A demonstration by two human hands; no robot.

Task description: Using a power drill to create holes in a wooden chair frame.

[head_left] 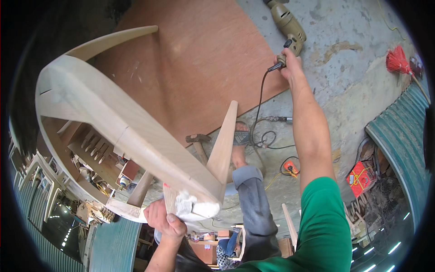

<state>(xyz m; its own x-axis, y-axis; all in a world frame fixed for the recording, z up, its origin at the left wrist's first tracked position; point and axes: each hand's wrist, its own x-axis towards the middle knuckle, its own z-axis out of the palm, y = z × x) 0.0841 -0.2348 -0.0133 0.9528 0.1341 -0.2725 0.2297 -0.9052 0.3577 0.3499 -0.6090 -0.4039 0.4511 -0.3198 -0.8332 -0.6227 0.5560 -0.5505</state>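
A large pale wooden frame [113,122], curved and with tapering legs, tilts across the left and middle. It looks like part of a chair. My left hand [165,222] is closed around a wooden part at its near lower end, beside a white patch [185,203] whose material I cannot make out. Stretched out to the far right, my right hand [290,63] grips an olive power drill [289,27] by its handle. The drill's front end is cut off by the upper edge, and a black cord [261,97] trails from its handle.
A reddish-brown plywood sheet [195,54] covers the floor under the frame. A hammer [198,140] lies near my sandalled foot [240,136]. An air-hose coupling [278,119], an orange socket [290,167], a red broom [398,60] and green corrugated sheeting [398,136] are to the right.
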